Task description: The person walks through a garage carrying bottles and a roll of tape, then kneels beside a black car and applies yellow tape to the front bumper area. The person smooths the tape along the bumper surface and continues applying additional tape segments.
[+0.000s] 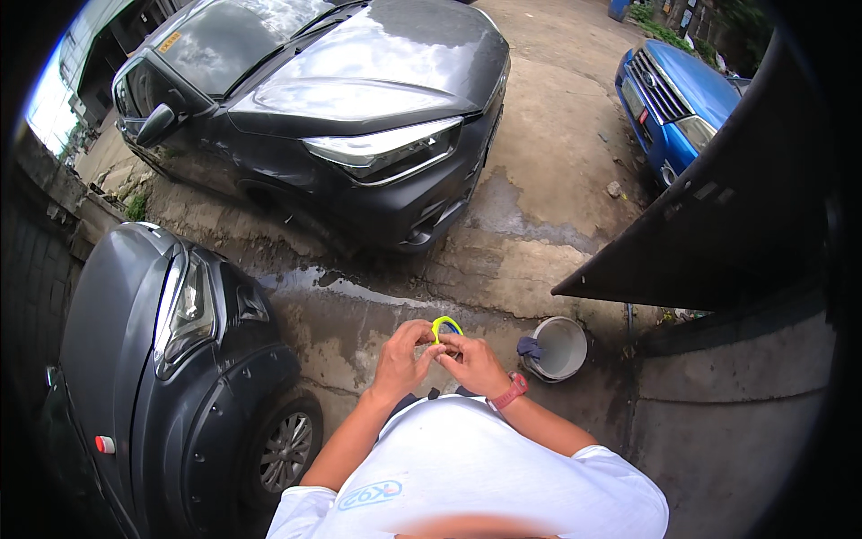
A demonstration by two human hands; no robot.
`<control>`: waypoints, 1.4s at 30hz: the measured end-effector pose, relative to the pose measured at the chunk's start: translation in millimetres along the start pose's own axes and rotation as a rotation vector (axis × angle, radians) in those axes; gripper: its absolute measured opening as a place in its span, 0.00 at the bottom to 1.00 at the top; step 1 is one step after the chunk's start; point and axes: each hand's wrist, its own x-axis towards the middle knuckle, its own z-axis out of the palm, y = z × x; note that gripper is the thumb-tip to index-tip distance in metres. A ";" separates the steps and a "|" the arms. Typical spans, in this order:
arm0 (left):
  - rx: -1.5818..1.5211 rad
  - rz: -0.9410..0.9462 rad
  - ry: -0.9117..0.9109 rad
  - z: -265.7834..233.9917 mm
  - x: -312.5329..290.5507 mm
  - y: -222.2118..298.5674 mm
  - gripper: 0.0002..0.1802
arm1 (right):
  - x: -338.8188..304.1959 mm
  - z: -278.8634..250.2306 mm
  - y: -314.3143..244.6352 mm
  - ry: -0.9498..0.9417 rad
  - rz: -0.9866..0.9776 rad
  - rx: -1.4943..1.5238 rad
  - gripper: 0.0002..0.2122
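A neon yellow-green ring (448, 323) with blue on its inner side is held up in front of my waist; its exact kind is too small to tell. My left hand (401, 359) grips the ring's left side with bent fingers. From the other side, the fingers of my right hand (474, 363) close on its lower part, thumbs near each other. A red wristwatch (510, 392) is on my right wrist. To the right of my hands, a white-grey bucket (566, 349) stands on the ground with a dark purple cloth (530, 348) over its rim.
A dark grey car (359, 135) stands wet ahead of me. Close at my left is another dark vehicle (117, 341), a small red-and-white object (105, 445) on it. A blue vehicle (669, 99) is at far right, behind a dark panel (700, 234). Water (341, 286) puddles on the concrete.
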 end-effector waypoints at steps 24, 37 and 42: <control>-0.013 0.041 -0.012 -2.2 -7.4 -7.3 0.15 | -5.2 3.9 4.5 -0.011 -0.063 0.035 0.16; -0.120 0.000 -0.018 -4.0 -6.0 -11.2 0.15 | -4.3 6.8 10.6 -0.042 -0.058 0.074 0.18; -0.112 -0.016 -0.037 -7.5 -3.1 -7.1 0.17 | -2.3 1.7 0.6 -0.096 0.001 0.026 0.19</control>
